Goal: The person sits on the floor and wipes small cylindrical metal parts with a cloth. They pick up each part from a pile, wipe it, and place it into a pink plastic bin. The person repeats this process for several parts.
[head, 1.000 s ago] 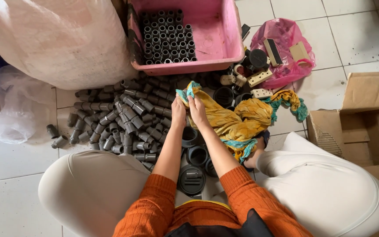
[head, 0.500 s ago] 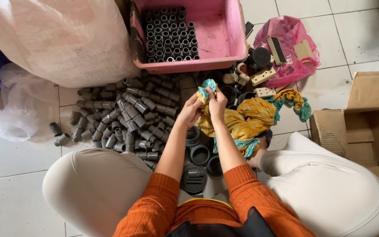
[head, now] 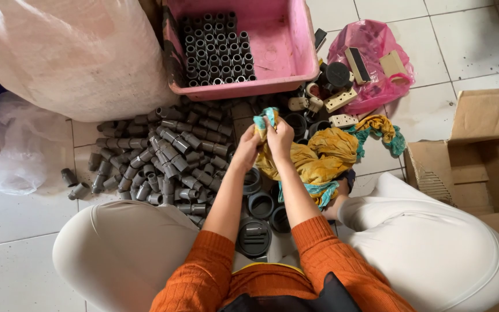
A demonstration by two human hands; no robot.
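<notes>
Yellow cloth with teal edging bunches between my left hand and right hand, both pinched shut on its near corner just below the pink plastic tub, while its long tail trails away to my right over grey pipe fittings.

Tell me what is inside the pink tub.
The pink tub holds dark grey pipe fittings standing on end in tight rows against its left side. The rest of its floor is bare. Whatever lies beneath the fittings is covered.
</notes>
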